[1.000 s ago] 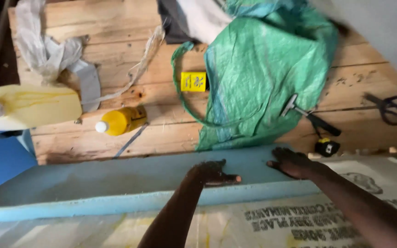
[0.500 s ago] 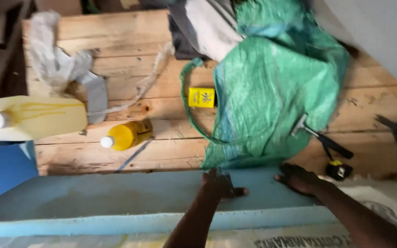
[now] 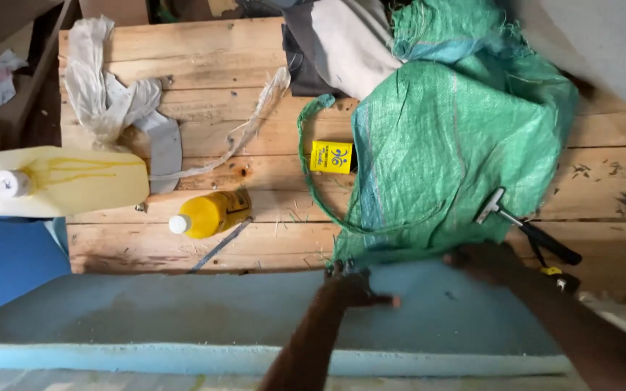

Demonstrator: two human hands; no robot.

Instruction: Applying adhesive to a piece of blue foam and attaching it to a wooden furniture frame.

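Note:
A thick blue foam slab [image 3: 182, 318] lies across the near side of a wooden plank table [image 3: 204, 65]. My left hand [image 3: 353, 286] presses flat on the slab's far edge, fingers spread, holding nothing. My right hand [image 3: 483, 262] rests flat on the same edge further right, just below a green woven sack [image 3: 458, 137]. Both forearms reach in from the bottom of the view.
A yellow bottle [image 3: 208, 213] lies on its side near a pale yellow jerrycan [image 3: 67, 181]. A small yellow box [image 3: 331, 157], a black-handled tool [image 3: 527, 228], crumpled plastic [image 3: 103, 94], grey cloth [image 3: 342, 47] and a tape measure [image 3: 563, 279] sit on the planks.
The view has shifted so the table and slab slid down and right. Both hands stay flat on the slab's far edge, now nearer the green sack. The printed sack below has left view.

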